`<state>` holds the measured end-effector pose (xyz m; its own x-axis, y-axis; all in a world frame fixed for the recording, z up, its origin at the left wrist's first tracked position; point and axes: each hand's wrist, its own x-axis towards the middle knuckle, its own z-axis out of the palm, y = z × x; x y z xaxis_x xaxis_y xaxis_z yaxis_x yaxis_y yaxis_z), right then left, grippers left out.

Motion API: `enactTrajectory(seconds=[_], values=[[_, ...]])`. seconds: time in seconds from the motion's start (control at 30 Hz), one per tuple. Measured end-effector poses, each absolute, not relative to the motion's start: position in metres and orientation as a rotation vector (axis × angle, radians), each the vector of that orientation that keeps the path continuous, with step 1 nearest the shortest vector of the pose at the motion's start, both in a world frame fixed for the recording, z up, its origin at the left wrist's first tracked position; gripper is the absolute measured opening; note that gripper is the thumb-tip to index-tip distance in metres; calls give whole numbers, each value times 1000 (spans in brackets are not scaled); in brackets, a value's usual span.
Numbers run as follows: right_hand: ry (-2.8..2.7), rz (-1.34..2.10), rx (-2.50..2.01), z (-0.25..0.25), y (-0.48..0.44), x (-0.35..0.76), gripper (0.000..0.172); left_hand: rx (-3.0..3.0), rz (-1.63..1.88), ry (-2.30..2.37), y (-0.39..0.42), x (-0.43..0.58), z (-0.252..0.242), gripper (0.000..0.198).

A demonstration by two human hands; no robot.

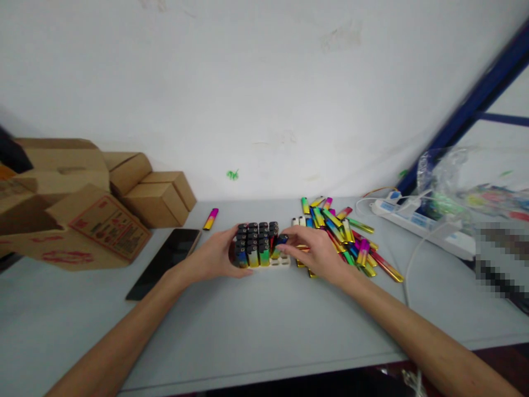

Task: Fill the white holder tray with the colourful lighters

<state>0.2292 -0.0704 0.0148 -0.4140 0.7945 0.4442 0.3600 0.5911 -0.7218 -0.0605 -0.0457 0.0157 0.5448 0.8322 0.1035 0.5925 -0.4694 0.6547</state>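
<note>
Black-topped lighters (253, 251) stand upright in several rows in a white slotted tray (285, 262), their bodies shiny blue, green, silver and yellow. My left hand (217, 255) is wrapped round the left side of the tray, thumb at its front corner; its other fingertips are hidden behind the lighters. My right hand (316, 251) pinches a dark-topped lighter (281, 240), tilted over the right part of the tray. A few slots at the tray's front right hold nothing. Beside my right hand lies a loose pile of colourful metallic lighter sleeves (336, 223).
Left of the tray lie a smartphone (167, 262) and one pink-yellow sleeve (210, 219). Cardboard boxes (159, 198) fill the table's left side. On the right are a white power strip (425, 229), its cable (409, 275) and clear plastic bags (444, 176). A wall closes the back.
</note>
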Motion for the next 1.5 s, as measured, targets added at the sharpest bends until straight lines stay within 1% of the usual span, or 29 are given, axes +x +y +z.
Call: enactTrajectory(seconds=[0.17, 0.3, 0.37, 0.47, 0.63, 0.7, 0.8, 0.87, 1.0, 1.07, 1.23, 1.37, 1.5], values=[[-2122, 607, -831, 14, -67, 227, 30, 2222, 571, 1126, -45, -62, 12, 91], [-2058, 704, -917, 9, -68, 222, 26, 2223, 566, 1137, -45, -62, 10, 89], [-2075, 647, -966, 7, -68, 219, 25, 2236, 573, 1140, -45, -62, 11, 90], [-2180, 496, -990, 8, -68, 217, 27, 2234, 584, 1133, -44, -62, 12, 88], [-2171, 416, -937, 21, -54, 238, 32, 2193, 571, 1143, -44, -62, 13, 89], [-2116, 325, -1032, 21, -42, 255, 32, 2170, 554, 1142, -44, -62, 14, 88], [-2117, 198, -1232, 11, -20, 280, 22, 2151, 536, 1151, -45, -61, 15, 86], [-2111, 100, -1346, 1, -6, 289, 20, 2157, 542, 1154, -45, -61, 16, 84], [-2218, -26, -1520, -10, 15, 287, 38, 2159, 544, 1157, -47, -60, 18, 80], [-2290, -34, -1590, -10, 19, 283, 40, 2161, 556, 1159, -48, -60, 19, 77], [-2358, 1, -1658, 1, 21, 280, 35, 2170, 587, 1137, -49, -60, 19, 80], [-2283, -24, -1805, 11, 31, 276, 34, 2165, 572, 1126, -47, -60, 17, 87], [-2196, -15, -1943, 15, 48, 260, 35, 2171, 562, 1122, -45, -61, 16, 86]])
